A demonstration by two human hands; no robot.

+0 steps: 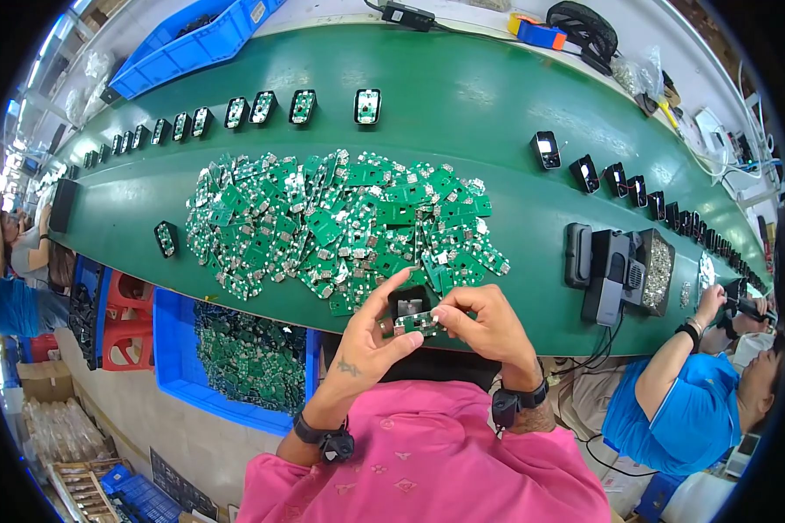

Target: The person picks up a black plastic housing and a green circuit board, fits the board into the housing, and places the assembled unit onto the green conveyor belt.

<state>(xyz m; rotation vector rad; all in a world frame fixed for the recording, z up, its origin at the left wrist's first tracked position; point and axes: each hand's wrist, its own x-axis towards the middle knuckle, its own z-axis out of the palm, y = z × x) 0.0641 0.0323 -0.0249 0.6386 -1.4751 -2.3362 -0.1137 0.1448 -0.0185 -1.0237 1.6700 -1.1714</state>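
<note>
My left hand (373, 336) is closed around a small black plastic housing (399, 298) at the near edge of the green table. A green circuit board (416, 323) sits tilted at the housing's near end, partly covered by my fingers. My right hand (484, 321) pinches the board's right edge between thumb and forefinger. Just beyond both hands spreads a large heap of loose green circuit boards (323, 224). One black housing with a board in it (166, 238) stands left of the heap.
A row of board-filled housings (302, 106) runs along the far left, another row of housings (617, 180) along the right. Black devices (606, 275) and a tray of small metal parts (657, 272) stand right. A blue bin of boards (251, 357) sits below left. A co-worker (685, 392) works at right.
</note>
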